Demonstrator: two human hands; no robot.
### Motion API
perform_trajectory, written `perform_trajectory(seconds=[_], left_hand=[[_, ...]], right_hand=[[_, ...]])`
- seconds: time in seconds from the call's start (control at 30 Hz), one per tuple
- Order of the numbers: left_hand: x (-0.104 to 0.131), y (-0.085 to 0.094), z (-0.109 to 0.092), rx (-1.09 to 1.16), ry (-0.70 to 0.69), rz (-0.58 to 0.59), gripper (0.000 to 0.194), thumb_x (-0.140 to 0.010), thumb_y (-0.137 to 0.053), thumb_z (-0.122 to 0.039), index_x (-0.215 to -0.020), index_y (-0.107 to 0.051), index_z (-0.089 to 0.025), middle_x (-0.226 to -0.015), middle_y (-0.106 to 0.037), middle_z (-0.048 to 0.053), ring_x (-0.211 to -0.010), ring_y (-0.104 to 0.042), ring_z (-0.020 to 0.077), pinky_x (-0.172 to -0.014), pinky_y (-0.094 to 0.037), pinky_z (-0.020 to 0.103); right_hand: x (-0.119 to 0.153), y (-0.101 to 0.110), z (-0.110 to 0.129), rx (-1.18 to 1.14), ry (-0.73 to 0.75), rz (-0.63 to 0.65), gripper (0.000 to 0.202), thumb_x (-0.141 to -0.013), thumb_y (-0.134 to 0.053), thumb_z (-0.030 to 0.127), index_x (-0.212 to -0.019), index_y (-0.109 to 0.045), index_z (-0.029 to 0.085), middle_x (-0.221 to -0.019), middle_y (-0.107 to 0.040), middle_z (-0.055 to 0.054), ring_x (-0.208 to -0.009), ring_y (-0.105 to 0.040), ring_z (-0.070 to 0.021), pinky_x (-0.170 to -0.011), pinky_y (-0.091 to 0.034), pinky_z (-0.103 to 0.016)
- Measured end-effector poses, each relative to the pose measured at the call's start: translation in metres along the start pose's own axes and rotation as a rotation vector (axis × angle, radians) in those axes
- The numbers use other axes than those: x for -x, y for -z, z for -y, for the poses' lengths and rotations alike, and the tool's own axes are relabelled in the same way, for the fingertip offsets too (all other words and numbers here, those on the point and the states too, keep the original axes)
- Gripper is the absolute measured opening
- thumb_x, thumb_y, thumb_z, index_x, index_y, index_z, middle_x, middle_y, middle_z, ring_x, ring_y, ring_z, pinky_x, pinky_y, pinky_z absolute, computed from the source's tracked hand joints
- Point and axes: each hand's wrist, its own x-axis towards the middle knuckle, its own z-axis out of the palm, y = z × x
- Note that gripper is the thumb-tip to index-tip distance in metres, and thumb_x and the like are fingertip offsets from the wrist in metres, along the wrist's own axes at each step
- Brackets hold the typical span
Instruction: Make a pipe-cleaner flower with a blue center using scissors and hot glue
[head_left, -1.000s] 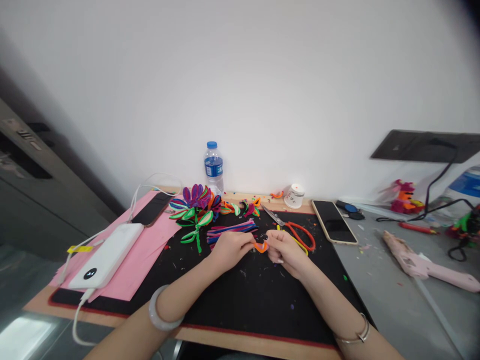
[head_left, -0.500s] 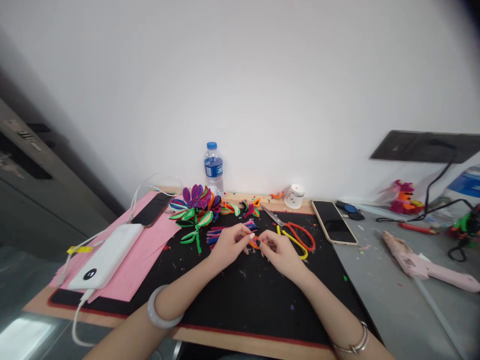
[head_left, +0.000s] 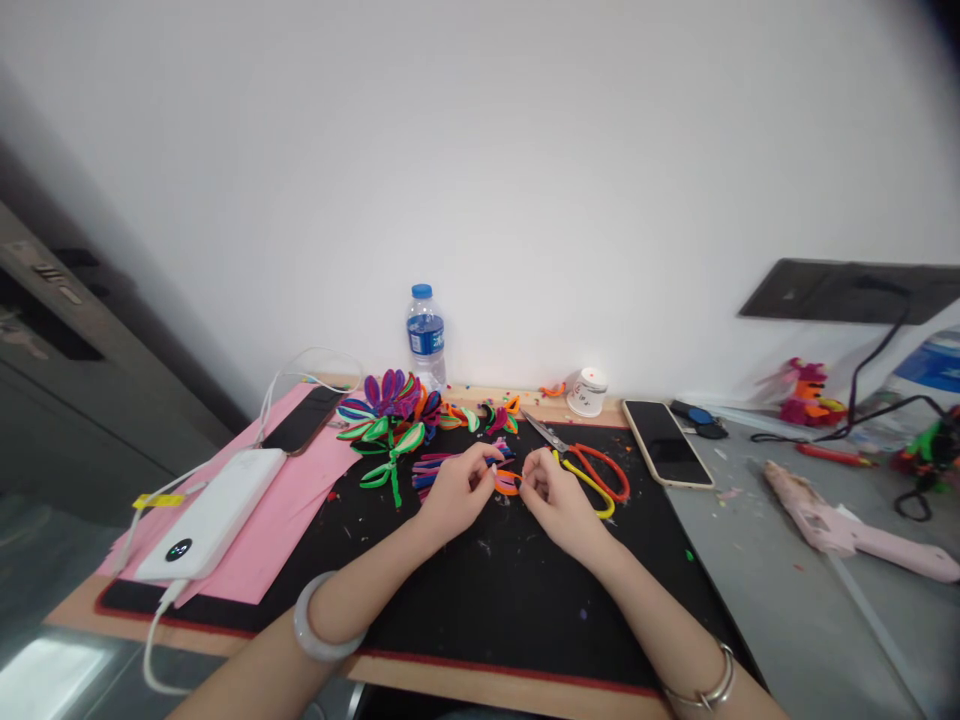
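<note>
Between my two hands is a small orange pipe-cleaner loop (head_left: 508, 489) with a pinkish strand inside it. My left hand (head_left: 454, 494) is closed at its left end, thumb and index finger bent together. At the right end my right hand (head_left: 553, 497) pinches it, fingers curled. Behind my left hand lies a bundle of purple, blue and pink pipe cleaners (head_left: 429, 467), partly covered by the fingers. Close to my right hand rest scissors (head_left: 604, 470) with red and yellow handles. A multicoloured pipe-cleaner flower (head_left: 391, 420) with green leaves lies to the left.
Loose pipe-cleaner petals (head_left: 499, 415) lie behind my hands on the black mat (head_left: 480, 610). A water bottle (head_left: 426, 335) and a white cup (head_left: 587, 392) stand by the wall. Left are pink sheets (head_left: 292, 520) and a power bank (head_left: 214, 515); right, a phone (head_left: 667, 443) and a glue gun (head_left: 847, 525).
My hands have moved slightly apart, and more of the orange loop shows between them. The things on the table have stayed in place.
</note>
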Motion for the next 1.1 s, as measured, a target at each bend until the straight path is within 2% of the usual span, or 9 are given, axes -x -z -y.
perform_trajectory(seconds=[0.23, 0.33, 0.4, 0.5, 0.63, 0.73, 0.8, 0.87, 1.1], left_hand=[[0.000, 0.000, -0.003, -0.010, -0.020, 0.049, 0.019, -0.081, -0.042, -0.022, -0.095, -0.052, -0.016, -0.051, -0.038, -0.008, -0.045, -0.035, 0.0071, -0.047, -0.027, 0.019], [0.000, 0.002, -0.006, -0.002, -0.010, 0.043, 0.019, -0.081, -0.045, -0.027, -0.095, -0.052, -0.017, -0.052, -0.041, -0.008, -0.045, -0.036, 0.0071, -0.047, -0.028, 0.019], [-0.001, 0.004, -0.006, -0.021, -0.006, 0.003, 0.018, -0.081, -0.046, -0.029, -0.093, -0.052, -0.017, -0.054, -0.044, -0.007, -0.046, -0.038, 0.0075, -0.046, -0.030, 0.019], [-0.003, 0.008, -0.004, -0.112, -0.047, -0.120, 0.012, -0.081, -0.044, -0.023, -0.086, -0.054, -0.017, -0.060, -0.049, -0.004, -0.051, -0.044, 0.0087, -0.051, -0.035, 0.020], [-0.005, 0.010, -0.001, -0.210, -0.153, -0.195, 0.012, -0.078, -0.046, -0.013, -0.084, -0.055, -0.017, -0.077, -0.055, 0.002, -0.073, -0.052, 0.0134, -0.068, -0.042, 0.025], [-0.006, 0.010, 0.001, -0.244, -0.189, -0.164, 0.016, -0.077, -0.046, -0.010, -0.087, -0.055, -0.018, -0.083, -0.056, 0.003, -0.082, -0.052, 0.0156, -0.076, -0.042, 0.028], [-0.006, 0.010, 0.002, -0.273, -0.195, -0.129, 0.019, -0.076, -0.047, -0.009, -0.090, -0.055, -0.019, -0.088, -0.056, 0.004, -0.089, -0.051, 0.0168, -0.082, -0.041, 0.030], [-0.006, 0.010, 0.005, -0.310, -0.187, -0.100, 0.023, -0.075, -0.049, -0.009, -0.094, -0.055, -0.020, -0.094, -0.056, 0.004, -0.094, -0.049, 0.0178, -0.086, -0.039, 0.032], [-0.007, 0.011, 0.015, -0.404, -0.138, -0.029, 0.027, -0.076, -0.049, -0.009, -0.097, -0.058, -0.022, -0.096, -0.056, 0.004, -0.093, -0.051, 0.0183, -0.082, -0.042, 0.032]], right_hand=[[0.000, 0.000, 0.000, 0.031, 0.026, -0.011, 0.013, -0.073, -0.040, 0.011, -0.080, -0.039, 0.021, -0.052, -0.036, 0.009, -0.043, -0.034, -0.0084, -0.045, -0.026, -0.019], [-0.001, 0.004, -0.001, 0.110, 0.000, -0.082, 0.013, -0.070, -0.040, 0.009, -0.075, -0.045, 0.020, -0.050, -0.037, 0.008, -0.043, -0.035, -0.0085, -0.046, -0.027, -0.019], [-0.003, 0.007, -0.002, 0.178, -0.037, -0.175, 0.013, -0.070, -0.040, 0.010, -0.071, -0.049, 0.019, -0.051, -0.042, 0.006, -0.045, -0.038, -0.0091, -0.047, -0.029, -0.020], [-0.005, 0.012, -0.004, 0.259, -0.086, -0.282, 0.015, -0.072, -0.040, 0.013, -0.071, -0.055, 0.018, -0.053, -0.049, 0.003, -0.045, -0.041, -0.0098, -0.049, -0.031, -0.021], [-0.008, 0.016, -0.007, 0.366, -0.077, -0.275, 0.021, -0.074, -0.042, 0.018, -0.084, -0.061, 0.018, -0.053, -0.050, 0.003, -0.045, -0.043, -0.0110, -0.050, -0.033, -0.023], [-0.011, 0.017, -0.011, 0.374, -0.034, -0.240, 0.036, -0.074, -0.045, 0.021, -0.108, -0.056, 0.019, -0.064, -0.057, 0.000, -0.050, -0.046, -0.0120, -0.055, -0.038, -0.024], [-0.012, 0.017, -0.014, 0.331, -0.001, -0.222, 0.049, -0.074, -0.046, 0.021, -0.123, -0.045, 0.020, -0.084, -0.061, -0.003, -0.052, -0.047, -0.0108, -0.058, -0.041, -0.025], [-0.012, 0.017, -0.016, 0.275, 0.007, -0.203, 0.055, -0.074, -0.045, 0.020, -0.129, -0.036, 0.023, -0.096, -0.059, -0.004, -0.049, -0.045, -0.0088, -0.058, -0.042, -0.025], [-0.012, 0.017, -0.013, 0.219, -0.047, -0.210, 0.034, -0.075, -0.042, 0.021, -0.108, -0.050, 0.017, -0.080, -0.059, -0.001, -0.047, -0.045, -0.0090, -0.051, -0.039, -0.023]])
